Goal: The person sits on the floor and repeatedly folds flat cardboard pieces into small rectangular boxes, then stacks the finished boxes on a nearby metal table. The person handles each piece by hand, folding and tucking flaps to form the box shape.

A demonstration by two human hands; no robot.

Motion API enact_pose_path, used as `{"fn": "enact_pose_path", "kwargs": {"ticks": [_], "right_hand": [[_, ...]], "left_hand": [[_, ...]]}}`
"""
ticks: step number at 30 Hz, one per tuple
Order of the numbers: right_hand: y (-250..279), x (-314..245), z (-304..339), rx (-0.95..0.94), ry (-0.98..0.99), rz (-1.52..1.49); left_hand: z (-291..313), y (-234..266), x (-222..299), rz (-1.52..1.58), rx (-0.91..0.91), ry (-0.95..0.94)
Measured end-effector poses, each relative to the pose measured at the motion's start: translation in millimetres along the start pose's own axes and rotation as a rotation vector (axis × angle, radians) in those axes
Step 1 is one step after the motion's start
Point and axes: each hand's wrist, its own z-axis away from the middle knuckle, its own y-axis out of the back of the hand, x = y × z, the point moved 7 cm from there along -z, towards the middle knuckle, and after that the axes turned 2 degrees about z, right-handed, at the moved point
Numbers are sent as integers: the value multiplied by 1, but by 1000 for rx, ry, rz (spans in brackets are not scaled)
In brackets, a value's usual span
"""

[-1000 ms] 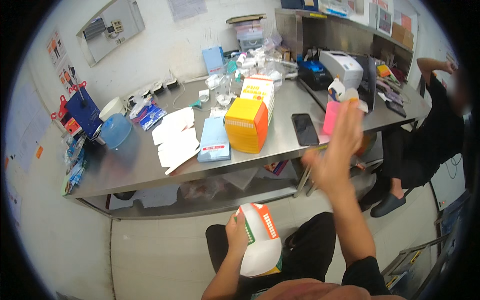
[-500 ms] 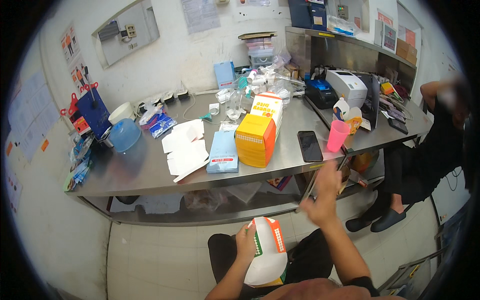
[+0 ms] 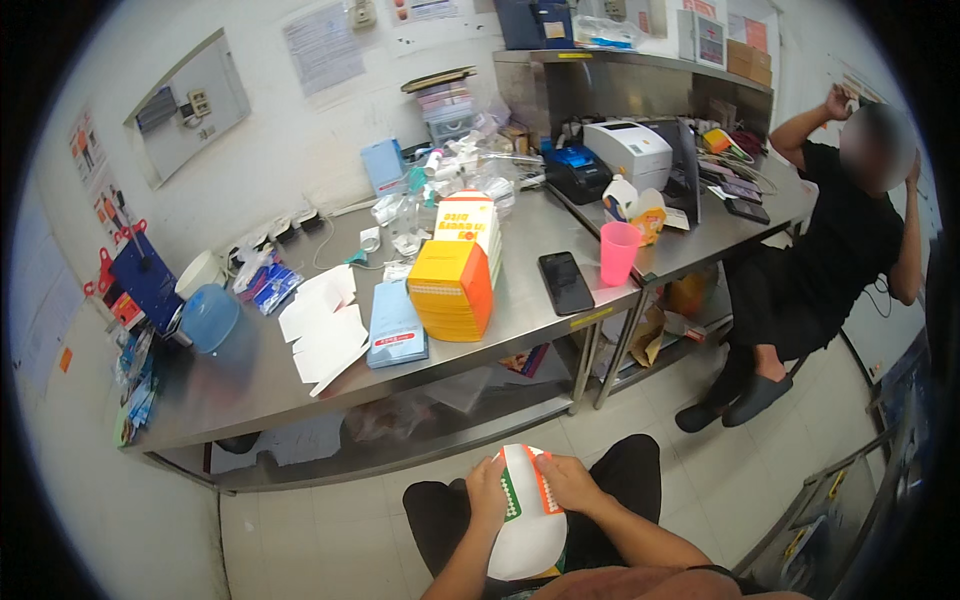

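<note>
- A long stainless-steel table [image 3: 250,368] runs across the view, bearing containers and packaging.
- Towards its back stands a small stack of clear plastic drawers [image 3: 450,124]; their contents are too blurred to tell.
- Near the front edge sits a yellow-and-orange block of stacked paperboard [image 3: 453,290], just beside a flat light-blue box [image 3: 397,328] that looks closed.
- A curved white paperboard piece with green and orange bands [image 3: 528,543] is over the person's lap, apart from the table; whether it holds anything cannot be told.
- At the table's left, a round translucent blue plastic tub [image 3: 210,320] lies near a round white bowl [image 3: 201,272]; the contents of these 2 are not clear.
- The right hand [image 3: 568,482] comes in from the air at the right, where it is 0.5 s ago, and now grips the paperboard piece's right edge. The left hand [image 3: 488,492] keeps its grip on the left edge, so the piece seems steadier, with 2 hands on it.
- A translucent pink plastic cup [image 3: 619,255] stands upright near the table's front edge; no contents can be made out.
</note>
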Motion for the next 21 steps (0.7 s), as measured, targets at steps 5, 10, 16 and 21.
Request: {"fn": "enact_pose_path", "kwargs": {"ticks": [5, 10, 16, 21], "right_hand": [[6, 8, 4, 23, -90, 224], [10, -6, 6, 118, -130, 180], [32, 11, -1, 285, -60, 59], [16, 9, 5, -146, 42, 119]], "left_hand": [[9, -3, -9, -200, -18, 41], [7, -8, 8, -295, -53, -21], [23, -42, 21, -370, -491, 255], [1, -20, 9, -327, -332, 124]]}}
